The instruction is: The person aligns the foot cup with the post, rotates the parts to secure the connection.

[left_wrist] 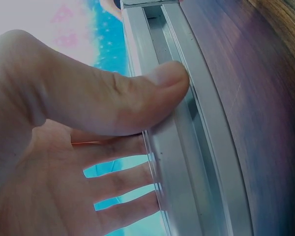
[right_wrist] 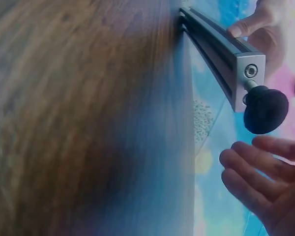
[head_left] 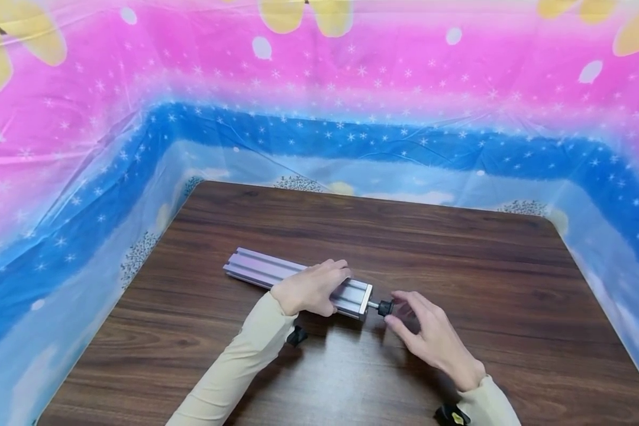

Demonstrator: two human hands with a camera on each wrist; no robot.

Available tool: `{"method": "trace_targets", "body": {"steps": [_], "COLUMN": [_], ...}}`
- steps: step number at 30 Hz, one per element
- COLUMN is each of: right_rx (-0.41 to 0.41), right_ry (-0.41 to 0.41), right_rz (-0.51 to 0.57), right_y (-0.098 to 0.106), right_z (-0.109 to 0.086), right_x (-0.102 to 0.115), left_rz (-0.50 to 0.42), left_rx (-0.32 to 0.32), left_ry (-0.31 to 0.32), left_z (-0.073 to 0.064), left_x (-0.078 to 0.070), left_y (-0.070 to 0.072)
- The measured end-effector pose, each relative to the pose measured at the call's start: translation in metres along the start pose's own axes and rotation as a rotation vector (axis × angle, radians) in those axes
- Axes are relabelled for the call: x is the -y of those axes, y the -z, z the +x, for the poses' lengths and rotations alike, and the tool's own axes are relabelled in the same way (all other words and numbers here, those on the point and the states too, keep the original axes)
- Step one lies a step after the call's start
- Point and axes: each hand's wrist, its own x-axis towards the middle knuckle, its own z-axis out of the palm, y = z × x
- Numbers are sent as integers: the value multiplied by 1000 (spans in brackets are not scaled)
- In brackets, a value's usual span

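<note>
A silver aluminium extrusion profile [head_left: 266, 267] with grooves along its length lies on the table in the head view. My left hand [head_left: 311, 288] grips it across the middle, the thumb [left_wrist: 157, 93] pressed on the grooved near side and the fingers over the far side. From the profile's right end plate [right_wrist: 240, 81] a metal stud sticks out, bearing a black round levelling foot [right_wrist: 266, 112]. Beside that foot my right hand [head_left: 431, 334] is held with fingers loosely bent and spread; in the right wrist view they stand apart from it.
The dark wood-grain table [head_left: 484, 260] has rounded far corners. A pink and blue patterned cloth [head_left: 351, 106] hangs around its back and sides. Black wrist-worn pieces, such as the one under the right wrist [head_left: 451, 414], sit beneath both forearms.
</note>
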Motion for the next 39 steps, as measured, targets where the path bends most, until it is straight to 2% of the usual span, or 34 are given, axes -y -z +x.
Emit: {"method": "trace_targets", "body": {"steps": [4,9,23,33,36,39], "right_rx": [-17,-97,-72,-50,-54,-61], "right_ry": [102,192,102,-30,-28,26], "right_rz": [35,47,-8,-88,-55,20], "right_y": [1,-1,-5,-4,-3,-2], "right_z": [0,1,-1,3,3,1], "right_x": [1,1,-1,1,0,-1], "left_rz": [6,2,6,-5,-12,-16], "left_rx": [7,6,-3,12,11,12], "left_ry": [3,2,7,11,12,14], "left_z": [0,0,1,4,3,2], "left_x": [0,-1,1,-1,-1,-1], "left_y": [2,2,0,2,2,2]}}
